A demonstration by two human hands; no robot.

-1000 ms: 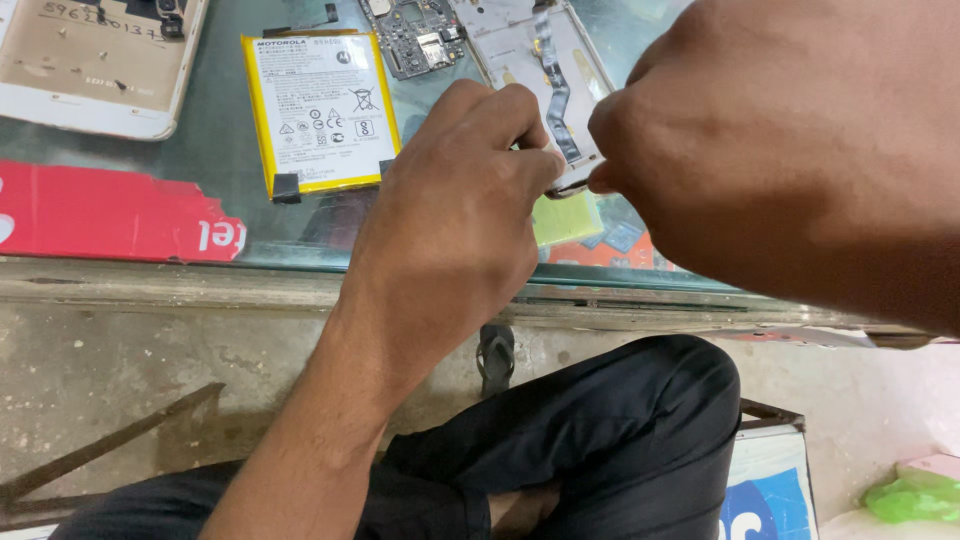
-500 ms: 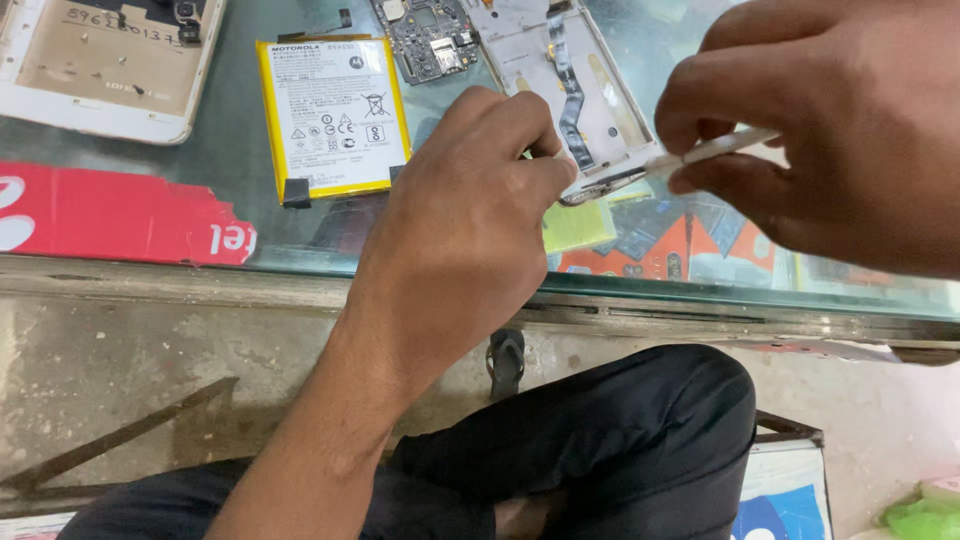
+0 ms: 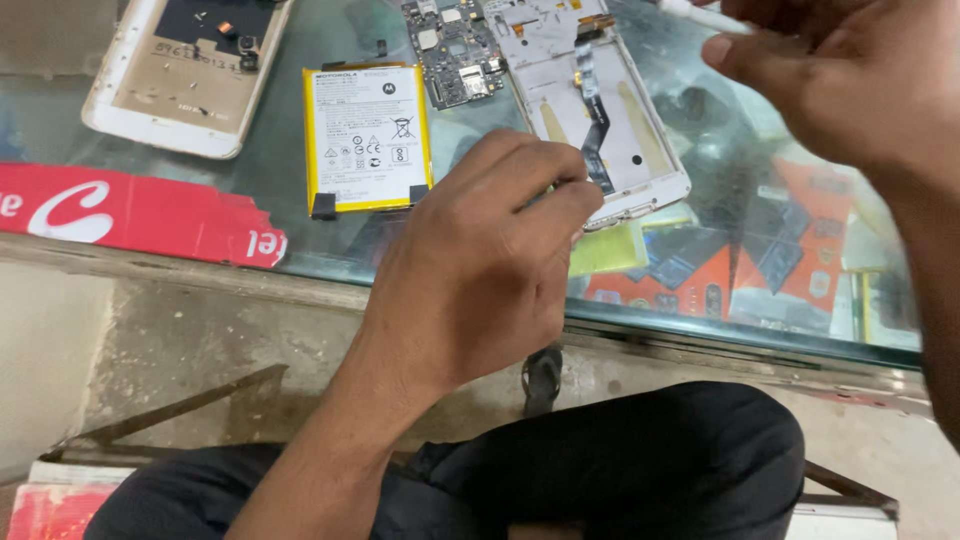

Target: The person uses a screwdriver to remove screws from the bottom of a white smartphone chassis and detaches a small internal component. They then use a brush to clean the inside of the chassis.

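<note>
**Phone stripped down, frame under the fingers**

Head view: the dismantling looks well advanced. The white phone frame [image 3: 600, 120] lies open on the glass worktop [image 3: 270, 200], its black flex cable [image 3: 597, 130] exposed down the middle. The circuit board [image 3: 455, 50] lies just beside the frame's upper left, the yellow-edged battery [image 3: 367, 138] lies apart to the left, and the white back cover [image 3: 185, 75] rests farther left, well apart. The left hand [image 3: 480, 270] presses its curled fingertips on the frame's lower edge, its grip clenched around nothing visible. The right hand [image 3: 840, 90] hovers above the frame's right side, pinching a thin white tool [image 3: 700, 15]. By this layout, the main parts are out; work on the flex cable seems left.
</note>
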